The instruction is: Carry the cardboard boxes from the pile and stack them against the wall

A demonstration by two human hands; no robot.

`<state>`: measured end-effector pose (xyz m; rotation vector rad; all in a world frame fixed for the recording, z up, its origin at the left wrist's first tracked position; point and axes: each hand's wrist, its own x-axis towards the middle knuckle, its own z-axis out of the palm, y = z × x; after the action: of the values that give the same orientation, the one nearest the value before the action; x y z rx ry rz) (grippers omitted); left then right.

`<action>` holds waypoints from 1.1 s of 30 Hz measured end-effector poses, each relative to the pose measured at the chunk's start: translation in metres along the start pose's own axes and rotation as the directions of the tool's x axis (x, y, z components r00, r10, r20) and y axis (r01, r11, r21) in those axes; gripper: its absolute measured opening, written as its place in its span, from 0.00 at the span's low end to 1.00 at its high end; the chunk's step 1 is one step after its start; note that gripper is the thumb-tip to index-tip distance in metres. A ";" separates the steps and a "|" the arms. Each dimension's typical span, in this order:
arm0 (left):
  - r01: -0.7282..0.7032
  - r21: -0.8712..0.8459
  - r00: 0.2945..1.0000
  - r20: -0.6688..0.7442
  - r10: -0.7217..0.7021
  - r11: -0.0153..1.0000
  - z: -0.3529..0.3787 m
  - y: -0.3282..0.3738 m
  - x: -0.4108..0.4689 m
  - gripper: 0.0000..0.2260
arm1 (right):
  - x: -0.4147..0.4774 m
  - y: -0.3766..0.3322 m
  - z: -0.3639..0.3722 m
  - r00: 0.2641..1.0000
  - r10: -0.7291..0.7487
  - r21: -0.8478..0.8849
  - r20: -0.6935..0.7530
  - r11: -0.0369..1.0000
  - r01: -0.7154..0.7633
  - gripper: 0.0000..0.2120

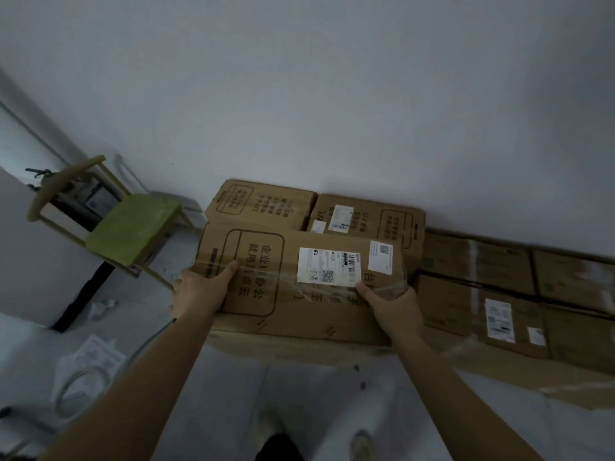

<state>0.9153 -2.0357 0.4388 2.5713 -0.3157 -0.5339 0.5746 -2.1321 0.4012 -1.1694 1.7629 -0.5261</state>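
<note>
A long brown cardboard box (286,304) with black print, clear tape and white shipping labels sits in front of me, in front of two similar boxes (263,202) (369,216) stacked against the white wall. My left hand (199,289) grips its left end, thumb lying on the top face. My right hand (394,306) grips its right near corner, thumb on the taped top by the label. Whether the box rests on something or hangs in my hands is hidden.
Lower boxes (482,301) lie in a row along the wall to the right. A wooden chair with a green seat (133,227) stands at the left. A coiled white cable (80,390) and papers lie on the floor at lower left.
</note>
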 end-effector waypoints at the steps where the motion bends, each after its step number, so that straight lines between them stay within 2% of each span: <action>1: 0.004 -0.004 1.000 0.002 -0.004 1.000 0.007 0.006 0.014 0.61 | 0.012 -0.004 0.009 1.000 0.009 -0.004 0.015 1.000 -0.009 0.65; 6: -0.050 0.104 0.990 0.138 0.035 0.993 0.060 0.043 0.075 0.58 | 0.061 -0.009 0.045 0.989 0.139 -0.013 0.043 0.990 -0.139 0.62; 9: -0.058 0.075 0.963 0.265 0.036 0.996 0.108 0.054 0.111 0.61 | 0.084 0.003 0.056 0.980 0.197 0.006 -0.038 0.980 -0.197 0.65; 12: -0.075 0.080 0.937 0.346 0.043 0.994 0.163 0.065 0.126 0.61 | 0.109 0.019 0.062 0.961 0.237 -0.012 -0.143 0.970 -0.241 0.54; 13: -0.084 0.085 0.928 0.370 0.047 0.993 0.185 0.069 0.129 0.61 | 0.126 0.029 0.064 0.951 0.253 -0.018 -0.179 0.965 -0.260 0.53; 17: -0.134 0.108 0.909 0.410 0.079 0.985 0.256 0.083 0.125 0.58 | 0.175 0.065 0.068 0.914 0.282 -0.039 -0.293 0.951 -0.306 0.63; 20: -0.179 0.239 0.891 0.451 0.054 0.954 0.317 0.081 0.127 0.60 | 0.221 0.101 0.074 0.896 0.304 -0.093 -0.324 0.932 -0.350 0.69; 23: -0.226 0.323 0.867 0.497 0.039 0.919 0.354 0.060 0.125 0.63 | 0.250 0.133 0.086 0.921 0.289 -0.154 -0.263 0.929 -0.335 0.69; 27: -0.267 0.360 0.888 0.452 0.083 0.894 0.384 0.047 0.130 0.63 | 0.276 0.160 0.093 0.923 0.225 -0.254 -0.311 0.917 -0.309 0.67; 33: -0.317 0.321 0.885 0.437 0.157 0.892 0.376 0.049 0.125 0.61 | 0.277 0.158 0.091 0.940 0.195 -0.316 -0.281 0.906 -0.283 0.67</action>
<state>0.8612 -2.2739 0.1229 2.7096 -0.9618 -0.9911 0.5442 -2.2914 0.1125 -1.1369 2.2492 -0.2128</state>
